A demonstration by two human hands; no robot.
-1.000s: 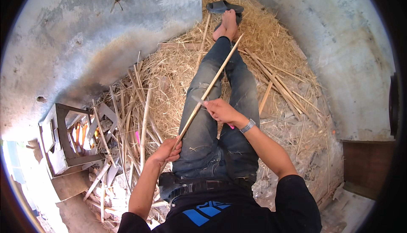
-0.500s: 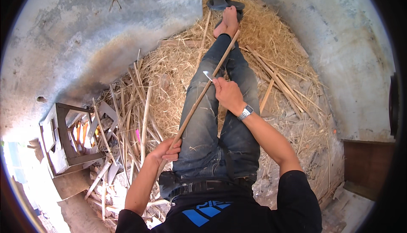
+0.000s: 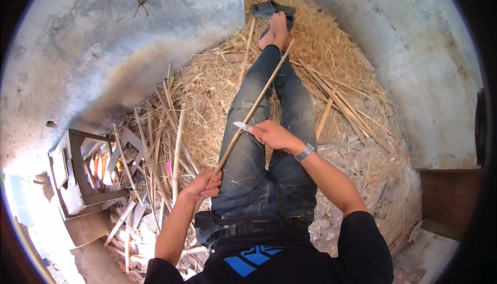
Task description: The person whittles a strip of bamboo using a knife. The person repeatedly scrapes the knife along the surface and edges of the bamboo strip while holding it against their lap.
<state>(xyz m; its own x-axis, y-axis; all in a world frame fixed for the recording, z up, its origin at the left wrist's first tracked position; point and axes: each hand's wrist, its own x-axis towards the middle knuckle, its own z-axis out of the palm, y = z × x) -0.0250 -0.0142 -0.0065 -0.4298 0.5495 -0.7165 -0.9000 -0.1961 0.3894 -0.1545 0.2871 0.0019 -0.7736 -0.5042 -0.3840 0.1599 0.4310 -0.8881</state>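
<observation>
I sit on the ground with my legs in blue jeans stretched out over a pile of straw. A long thin bamboo stick (image 3: 259,98) lies slanted across my left leg, its far end near my bare feet. My left hand (image 3: 204,184) grips the stick's near end by my hip. My right hand (image 3: 272,134), with a watch on the wrist, holds a small knife (image 3: 242,126) whose blade rests against the stick about midway along.
Dry straw and shavings (image 3: 321,66) cover the ground around my legs. Cut bamboo strips (image 3: 176,144) lie to my left and more to my right. A small wooden stool frame (image 3: 77,170) stands at the left. Grey sandals (image 3: 269,9) lie beyond my feet. Concrete walls curve around.
My right hand with the knife slid up the stick toward my feet, then came back down toward my knee. The left hand kept its grip at the stick's near end.
</observation>
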